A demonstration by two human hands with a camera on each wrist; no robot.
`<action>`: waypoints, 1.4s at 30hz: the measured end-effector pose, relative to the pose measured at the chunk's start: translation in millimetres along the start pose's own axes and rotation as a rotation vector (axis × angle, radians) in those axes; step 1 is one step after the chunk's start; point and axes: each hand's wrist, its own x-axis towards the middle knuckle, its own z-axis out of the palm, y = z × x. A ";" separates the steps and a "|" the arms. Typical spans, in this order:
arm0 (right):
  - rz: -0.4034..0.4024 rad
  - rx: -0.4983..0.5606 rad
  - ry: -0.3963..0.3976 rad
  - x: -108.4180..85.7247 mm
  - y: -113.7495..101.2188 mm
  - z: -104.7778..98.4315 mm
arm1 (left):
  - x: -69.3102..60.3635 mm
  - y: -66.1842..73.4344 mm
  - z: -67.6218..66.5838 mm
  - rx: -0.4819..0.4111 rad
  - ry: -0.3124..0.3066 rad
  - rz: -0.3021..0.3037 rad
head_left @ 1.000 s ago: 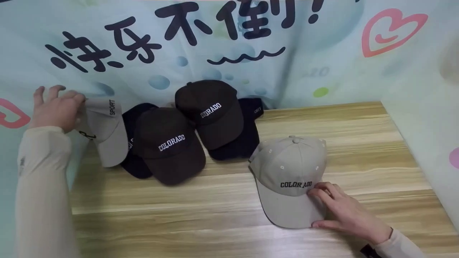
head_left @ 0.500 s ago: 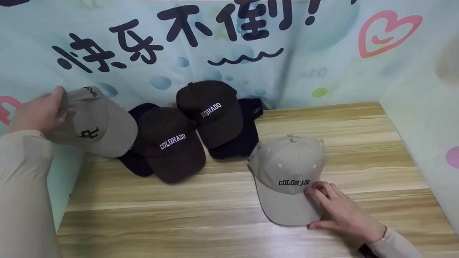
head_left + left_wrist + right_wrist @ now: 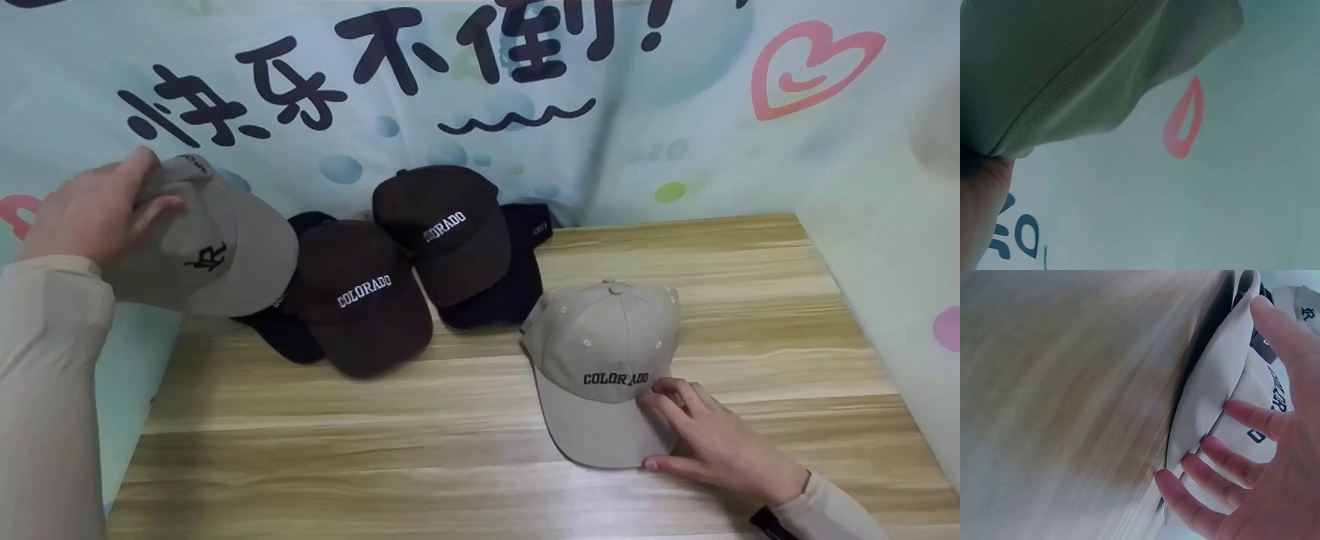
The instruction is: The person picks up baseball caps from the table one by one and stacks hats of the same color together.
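Note:
My left hand [image 3: 90,206] pinches the back of a beige baseball cap [image 3: 251,262] with a black letter emblem, and holds it raised at the far left. Its fabric [image 3: 1072,67] fills the top of the left wrist view. My right hand [image 3: 724,450] rests against a second beige cap [image 3: 600,345] lettered COLORADO, which sits on the table with its brim toward me. In the right wrist view, spread fingers [image 3: 1235,461] touch its brim and front, and the thumb lies at the brim edge.
Two dark brown COLORADO caps [image 3: 367,315] stand at the back, the rear one against the printed curtain [image 3: 675,97]. Navy caps [image 3: 521,292] show partly underneath and behind them. Wood-grain table [image 3: 360,450] stretches in front; a pale wall rises at right.
My left hand has shifted left, then up, with the emblem cap, which has turned so that its emblem and crown face the camera. The right hand has stayed on its cap.

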 end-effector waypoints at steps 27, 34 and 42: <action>0.056 -0.117 -0.034 9.0 -9.5 -0.5 | 16.6 118.9 -38.3 -0.106 0.069 0.185; 0.090 -0.107 -0.070 15.3 -10.9 0.8 | 23.0 148.2 -31.1 -0.083 0.032 0.290; 0.099 -0.068 -0.077 15.9 -10.9 -0.2 | 17.5 183.2 -23.0 -0.094 -0.196 0.354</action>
